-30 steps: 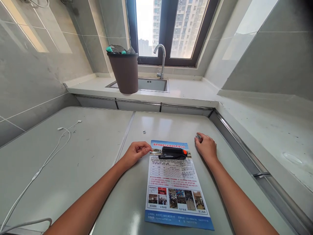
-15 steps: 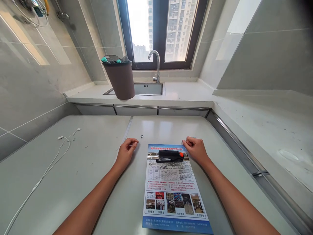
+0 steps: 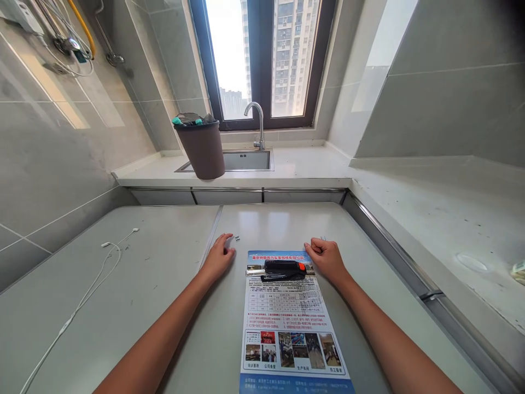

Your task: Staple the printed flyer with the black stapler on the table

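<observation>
A printed flyer [image 3: 283, 323] with a blue border lies on the pale table, and across its upper part rests a black stapler [image 3: 283, 268] with an orange-red piece at its right end and silver metal at its left. My left hand [image 3: 219, 257] is on the table left of the flyer, thumb and fingers apart and holding nothing. Its fingertips are close to a few small metal bits, which look like staples [image 3: 237, 238]. My right hand [image 3: 327, 259] is closed in a loose fist by the flyer's top right corner; nothing shows in it. Small thin bits lie just behind that fist.
A white cable [image 3: 82, 301] runs along the table's left side. On the white counter beyond, a brown bin [image 3: 202, 150] stands at the sink [image 3: 250, 160], near a curved tap [image 3: 260, 123]. A metal rail [image 3: 391, 241] borders the table's right side.
My left hand has unbent its fingers and reached toward the small metal bits. The right fist stays nearly in place beside the flyer. The whole view has tilted slightly upward.
</observation>
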### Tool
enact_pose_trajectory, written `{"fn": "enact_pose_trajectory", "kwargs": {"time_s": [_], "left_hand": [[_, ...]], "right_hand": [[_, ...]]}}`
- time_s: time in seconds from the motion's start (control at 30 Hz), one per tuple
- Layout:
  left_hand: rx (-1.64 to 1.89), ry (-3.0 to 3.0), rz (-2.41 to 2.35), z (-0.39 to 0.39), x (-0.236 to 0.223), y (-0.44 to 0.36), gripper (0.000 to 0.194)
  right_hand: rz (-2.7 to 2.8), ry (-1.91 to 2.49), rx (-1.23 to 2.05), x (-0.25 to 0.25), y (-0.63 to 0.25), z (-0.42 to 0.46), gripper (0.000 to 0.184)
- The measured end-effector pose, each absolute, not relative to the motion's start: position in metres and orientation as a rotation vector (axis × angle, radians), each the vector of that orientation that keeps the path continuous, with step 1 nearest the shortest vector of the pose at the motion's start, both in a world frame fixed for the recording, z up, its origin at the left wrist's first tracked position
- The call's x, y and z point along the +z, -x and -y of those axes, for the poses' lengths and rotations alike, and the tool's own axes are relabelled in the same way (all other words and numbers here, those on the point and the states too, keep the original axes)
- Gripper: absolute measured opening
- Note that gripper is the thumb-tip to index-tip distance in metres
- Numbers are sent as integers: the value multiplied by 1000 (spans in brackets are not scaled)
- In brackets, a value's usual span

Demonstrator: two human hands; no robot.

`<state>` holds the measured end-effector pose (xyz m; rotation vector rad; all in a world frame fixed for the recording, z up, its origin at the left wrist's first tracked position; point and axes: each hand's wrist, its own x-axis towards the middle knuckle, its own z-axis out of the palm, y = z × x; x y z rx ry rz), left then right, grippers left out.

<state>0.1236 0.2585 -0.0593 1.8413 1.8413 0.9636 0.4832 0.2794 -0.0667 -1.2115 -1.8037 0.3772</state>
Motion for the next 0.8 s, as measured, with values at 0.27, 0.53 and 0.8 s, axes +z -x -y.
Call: {"fn": "enact_pose_trajectory", "kwargs": {"time_s": [0.27, 0.53, 0.8], "left_hand": [[628, -2114, -2157, -253, -51, -153, 25], [983, -2173, -1534, -239, -49, -152, 16], [953, -2131, -1148, -240, -40, -150, 25]], "right_hand": [[1838, 1212, 373, -68, -483, -281, 46], [1875, 1135, 444, -59, -470, -266, 44], [2158, 755, 730, -39, -443, -247, 30]]}}
